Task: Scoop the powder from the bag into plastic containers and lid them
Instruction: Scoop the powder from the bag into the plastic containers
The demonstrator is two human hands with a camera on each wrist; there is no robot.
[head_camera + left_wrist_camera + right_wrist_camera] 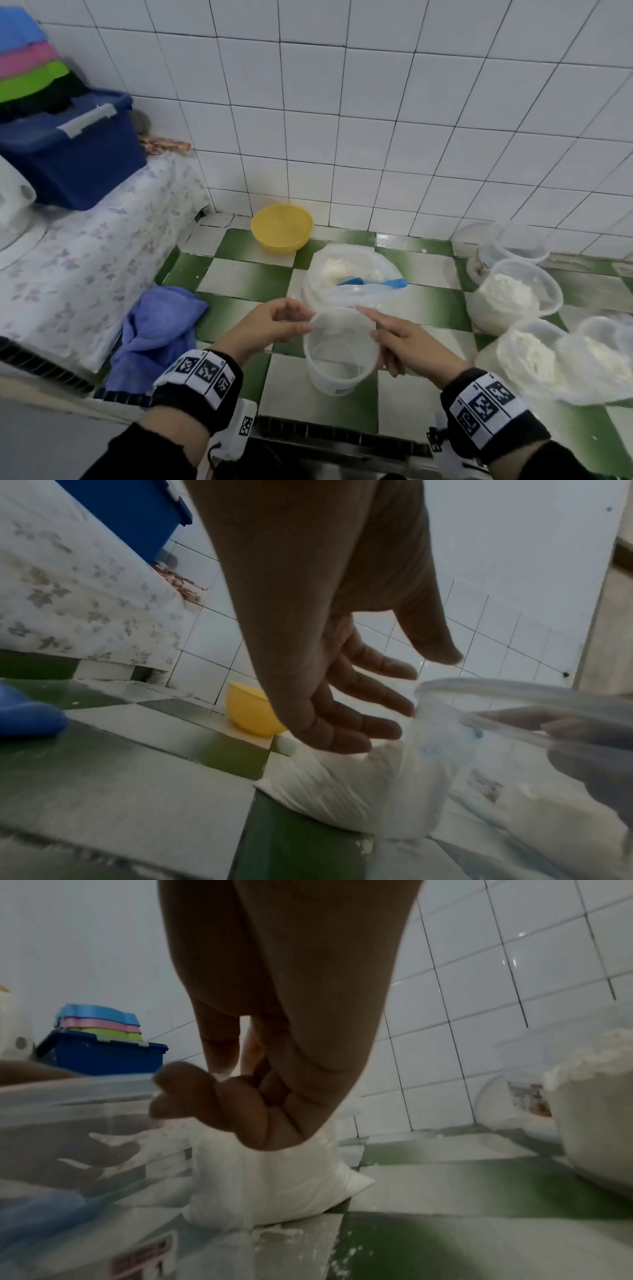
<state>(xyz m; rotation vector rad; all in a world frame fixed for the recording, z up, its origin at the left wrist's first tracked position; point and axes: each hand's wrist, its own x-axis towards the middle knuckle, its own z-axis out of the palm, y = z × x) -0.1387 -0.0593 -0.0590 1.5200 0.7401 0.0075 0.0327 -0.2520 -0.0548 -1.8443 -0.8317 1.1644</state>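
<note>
An empty clear plastic container (339, 356) sits between my hands, low over the green and white tiles; whether it touches them I cannot tell. My right hand (373, 329) grips its right rim, fingers curled (185, 1091) against the wall. My left hand (305, 320) lies open at the left rim, its straight fingertips (407, 710) touching the container (445, 750). Just behind stands the open bag of white powder (329, 270) with a blue scoop (394, 283) lying in it.
Several powder-filled containers (513, 294) and empty ones (517, 240) stand at the right. A yellow bowl (281, 228) sits by the tiled wall. At the left are a blue cloth (154, 329) and a blue box (72, 147) on a flowered cover.
</note>
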